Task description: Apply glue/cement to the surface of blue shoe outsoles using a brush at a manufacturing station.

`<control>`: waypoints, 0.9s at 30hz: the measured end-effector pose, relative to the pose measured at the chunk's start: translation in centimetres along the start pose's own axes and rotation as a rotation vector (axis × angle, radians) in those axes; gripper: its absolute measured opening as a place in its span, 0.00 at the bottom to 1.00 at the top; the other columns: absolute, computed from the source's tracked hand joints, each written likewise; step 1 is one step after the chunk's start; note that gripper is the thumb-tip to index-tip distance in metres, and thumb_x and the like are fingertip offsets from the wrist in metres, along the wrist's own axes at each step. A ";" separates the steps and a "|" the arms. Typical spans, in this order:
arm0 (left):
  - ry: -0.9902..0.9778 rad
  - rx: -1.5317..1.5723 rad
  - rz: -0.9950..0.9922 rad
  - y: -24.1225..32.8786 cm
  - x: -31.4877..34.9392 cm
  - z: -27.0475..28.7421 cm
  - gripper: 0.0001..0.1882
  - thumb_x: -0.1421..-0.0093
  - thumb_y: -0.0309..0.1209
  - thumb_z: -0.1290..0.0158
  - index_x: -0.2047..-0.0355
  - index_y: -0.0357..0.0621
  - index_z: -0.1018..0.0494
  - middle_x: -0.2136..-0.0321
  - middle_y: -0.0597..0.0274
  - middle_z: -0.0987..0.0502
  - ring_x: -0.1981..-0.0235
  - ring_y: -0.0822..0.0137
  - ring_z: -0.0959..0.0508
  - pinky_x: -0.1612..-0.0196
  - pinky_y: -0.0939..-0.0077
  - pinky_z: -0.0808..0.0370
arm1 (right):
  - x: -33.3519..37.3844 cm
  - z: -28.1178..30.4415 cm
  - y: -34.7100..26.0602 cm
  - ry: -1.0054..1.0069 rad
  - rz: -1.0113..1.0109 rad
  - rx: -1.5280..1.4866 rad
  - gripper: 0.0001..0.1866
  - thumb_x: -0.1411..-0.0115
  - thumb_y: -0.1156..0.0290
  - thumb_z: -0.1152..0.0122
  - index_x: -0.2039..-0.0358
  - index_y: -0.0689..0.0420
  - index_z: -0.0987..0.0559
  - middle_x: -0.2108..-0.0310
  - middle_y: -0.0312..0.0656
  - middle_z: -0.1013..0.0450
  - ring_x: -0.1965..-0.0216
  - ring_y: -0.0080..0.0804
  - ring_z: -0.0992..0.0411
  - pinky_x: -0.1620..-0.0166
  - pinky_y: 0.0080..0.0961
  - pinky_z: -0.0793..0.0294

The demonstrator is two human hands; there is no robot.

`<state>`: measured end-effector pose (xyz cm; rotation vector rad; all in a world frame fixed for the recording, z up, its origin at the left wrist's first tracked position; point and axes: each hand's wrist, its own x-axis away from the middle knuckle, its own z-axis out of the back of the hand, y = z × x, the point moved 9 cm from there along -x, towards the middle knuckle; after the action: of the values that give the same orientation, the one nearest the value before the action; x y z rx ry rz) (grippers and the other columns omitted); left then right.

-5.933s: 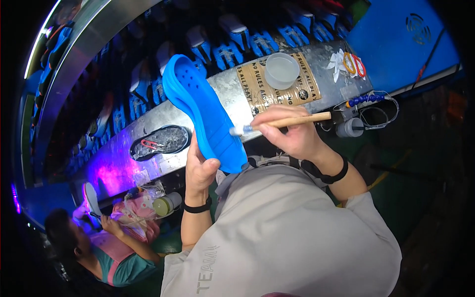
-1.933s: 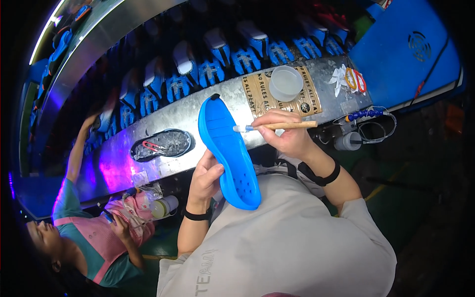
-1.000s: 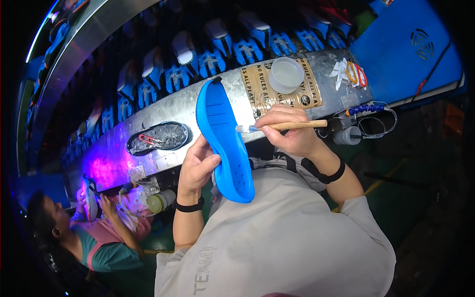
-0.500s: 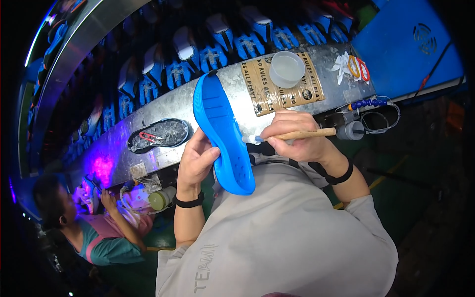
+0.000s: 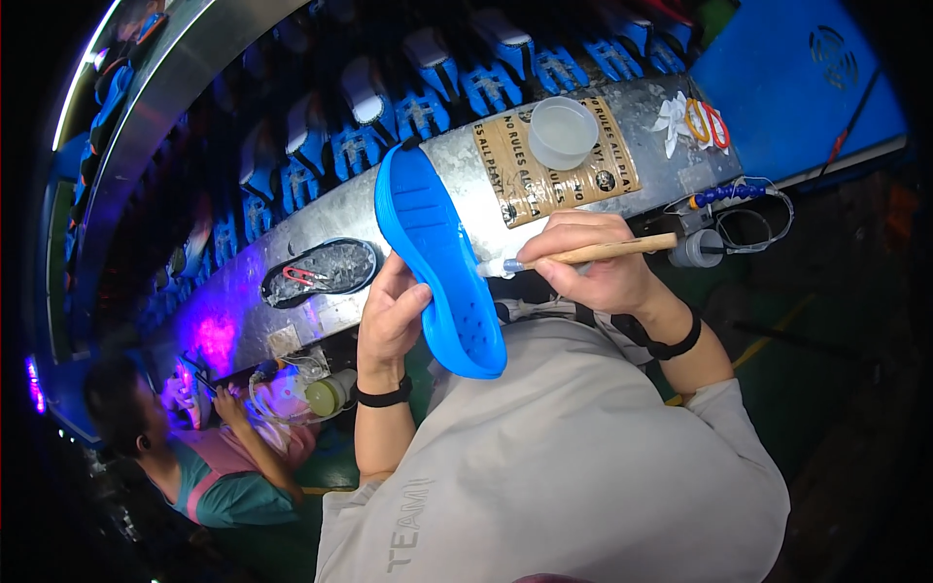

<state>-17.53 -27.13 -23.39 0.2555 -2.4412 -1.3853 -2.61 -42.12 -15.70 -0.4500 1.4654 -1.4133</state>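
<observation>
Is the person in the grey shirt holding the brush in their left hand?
No, the right hand holds the brush, while the left hand grips the blue shoe sole.

- A grey metal counter (image 5: 335, 211) runs across the scene from left to right, its surface scuffed.
- Purple light (image 5: 216, 335) glows on its left part.
- At the far right stands a blue panel (image 5: 777, 97) with a round slotted vent (image 5: 833, 56).
- A silver metal band (image 5: 180, 63) curves along the far left, beside a white strip light (image 5: 82, 87).
- The floor (image 5: 335, 468) is green, with a yellow line (image 5: 777, 336) at right.
</observation>
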 end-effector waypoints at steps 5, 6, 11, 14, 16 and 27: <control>0.054 -0.014 0.009 0.1 0.2 0.8 0.36 0.38 0.34 0.46 0.34 0.34 0.45 0.44 0.46 0.28 0.44 0.55 0.26 0.40 0.60 0.28 | 0.3 -0.4 -0.4 -0.077 -0.011 0.030 0.06 0.48 0.78 0.38 0.68 0.60 0.17 0.76 0.41 0.24 0.74 0.33 0.27 0.67 0.29 0.28; 0.048 -0.030 0.004 -0.2 0.2 1.1 0.36 0.38 0.34 0.46 0.34 0.34 0.45 0.44 0.46 0.28 0.44 0.55 0.26 0.40 0.60 0.28 | 0.5 0.1 -0.3 -0.049 -0.027 -0.059 0.06 0.48 0.78 0.38 0.69 0.60 0.17 0.76 0.41 0.24 0.74 0.32 0.27 0.67 0.29 0.28; -0.106 0.908 -0.025 0.2 0.8 -0.7 0.38 0.33 0.43 0.52 0.31 0.34 0.51 0.42 0.37 0.37 0.50 0.46 0.26 0.46 0.49 0.23 | 2.9 5.7 2.5 0.377 -0.037 -0.324 0.11 0.44 0.76 0.47 0.66 0.64 0.17 0.70 0.40 0.23 0.71 0.20 0.28 0.66 0.18 0.28; -0.168 0.982 -0.100 1.1 1.0 -0.3 0.31 0.32 0.38 0.50 0.35 0.35 0.44 0.44 0.42 0.34 0.52 0.54 0.26 0.59 0.64 0.24 | 4.8 9.5 5.7 0.628 -0.043 -0.310 0.14 0.34 0.73 0.52 0.56 0.65 0.21 0.66 0.37 0.25 0.68 0.18 0.32 0.62 0.15 0.33; -0.252 1.077 -0.175 1.5 1.1 0.7 0.31 0.33 0.34 0.49 0.34 0.35 0.44 0.43 0.39 0.36 0.53 0.54 0.26 0.65 0.70 0.23 | 5.4 11.5 8.4 0.707 -0.056 -0.272 0.14 0.33 0.72 0.51 0.55 0.65 0.21 0.66 0.37 0.25 0.67 0.18 0.32 0.61 0.15 0.33; -0.170 0.714 -0.098 5.5 0.8 -0.4 0.36 0.32 0.49 0.52 0.35 0.34 0.42 0.44 0.39 0.34 0.53 0.50 0.25 0.63 0.64 0.22 | 11.0 16.1 21.8 0.840 -0.262 0.110 0.13 0.30 0.72 0.49 0.49 0.65 0.24 0.52 0.40 0.26 0.53 0.26 0.29 0.48 0.21 0.30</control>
<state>-18.11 -24.87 -18.34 0.4336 -3.0173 -0.5226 14.02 -54.15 -36.51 0.0553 2.0128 -2.0195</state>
